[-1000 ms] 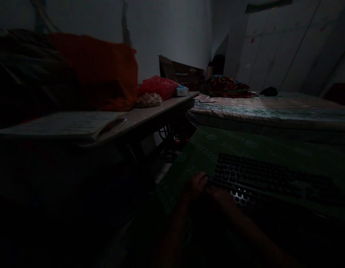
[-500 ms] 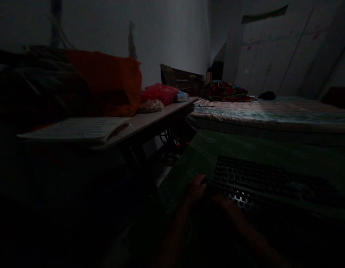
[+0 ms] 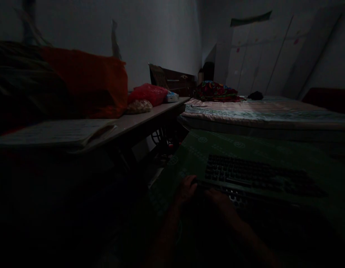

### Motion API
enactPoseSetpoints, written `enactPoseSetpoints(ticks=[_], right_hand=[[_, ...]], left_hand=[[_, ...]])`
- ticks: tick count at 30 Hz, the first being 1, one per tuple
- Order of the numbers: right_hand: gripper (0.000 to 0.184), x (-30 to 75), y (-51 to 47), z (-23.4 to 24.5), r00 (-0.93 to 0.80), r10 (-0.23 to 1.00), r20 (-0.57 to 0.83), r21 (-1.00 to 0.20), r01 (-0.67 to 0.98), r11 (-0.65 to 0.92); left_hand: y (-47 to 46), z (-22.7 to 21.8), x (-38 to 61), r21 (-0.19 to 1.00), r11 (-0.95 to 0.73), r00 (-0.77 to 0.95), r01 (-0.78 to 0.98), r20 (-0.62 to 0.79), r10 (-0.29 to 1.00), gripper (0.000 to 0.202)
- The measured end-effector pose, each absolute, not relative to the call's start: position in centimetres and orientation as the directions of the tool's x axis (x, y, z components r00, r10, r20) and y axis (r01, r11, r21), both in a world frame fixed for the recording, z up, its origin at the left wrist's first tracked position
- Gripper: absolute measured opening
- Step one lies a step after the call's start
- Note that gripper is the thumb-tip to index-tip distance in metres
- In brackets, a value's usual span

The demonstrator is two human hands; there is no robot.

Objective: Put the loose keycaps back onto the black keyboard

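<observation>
Little has changed in the last second: the left hand point(image 3: 186, 189) and right hand point(image 3: 219, 197) have stayed close together at the 8 o'clock corner of the keyboard point(image 3: 256, 175) — only the view has swung. The keyboard lies on the green mat point(image 3: 206, 145), at 4 o'clock from the table point(image 3: 139, 121). It is too dark to tell whether the fingers grip or merely rest — the handling at that corner looks unfinished.

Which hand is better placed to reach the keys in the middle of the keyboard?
Probably the right. The right hand rests at the near edge of the keyboard, nearer its middle; the left hand sits at the left corner, over the green mat.
</observation>
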State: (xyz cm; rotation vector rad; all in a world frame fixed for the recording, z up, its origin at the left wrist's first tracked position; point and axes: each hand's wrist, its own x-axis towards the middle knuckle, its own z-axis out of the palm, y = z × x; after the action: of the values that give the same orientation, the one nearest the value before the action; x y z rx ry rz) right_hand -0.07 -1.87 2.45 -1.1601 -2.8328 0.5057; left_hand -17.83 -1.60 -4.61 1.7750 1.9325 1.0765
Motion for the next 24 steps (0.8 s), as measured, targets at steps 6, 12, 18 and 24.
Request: enactPoseSetpoints(ticks=[6, 12, 18, 24], right_hand=[[0.035, 4.4, -0.6, 0.7, -0.636, 0.772, -0.003, -0.374, 0.716, 0.589], [0.035, 5.4, -0.9, -0.6, -0.621, 0.78, 0.075, -0.375, 0.708, 0.599], [0.036, 4.3, -2.2, 0.7, -0.663, 0.748, -0.03, -0.31, 0.718, 0.623], [0.036, 6.9, -1.3, 1.1, -0.603, 0.796, -0.06, -0.337, 0.763, 0.552]], left_hand=[[-1.4, -5.0, -17.9, 0.676, -0.055, -0.174, 0.735, 0.267, 0.948, 0.032], [-1.3, -4.9, -18.0, 0.654, -0.068, -0.154, 0.753, 0.276, 0.949, 0.032], [-1.4, -4.8, -18.1, 0.639, -0.073, -0.147, 0.766, 0.284, 0.947, 0.032], [-1.3, -4.8, -18.2, 0.641, -0.074, -0.15, 0.764, 0.288, 0.946, 0.032]])
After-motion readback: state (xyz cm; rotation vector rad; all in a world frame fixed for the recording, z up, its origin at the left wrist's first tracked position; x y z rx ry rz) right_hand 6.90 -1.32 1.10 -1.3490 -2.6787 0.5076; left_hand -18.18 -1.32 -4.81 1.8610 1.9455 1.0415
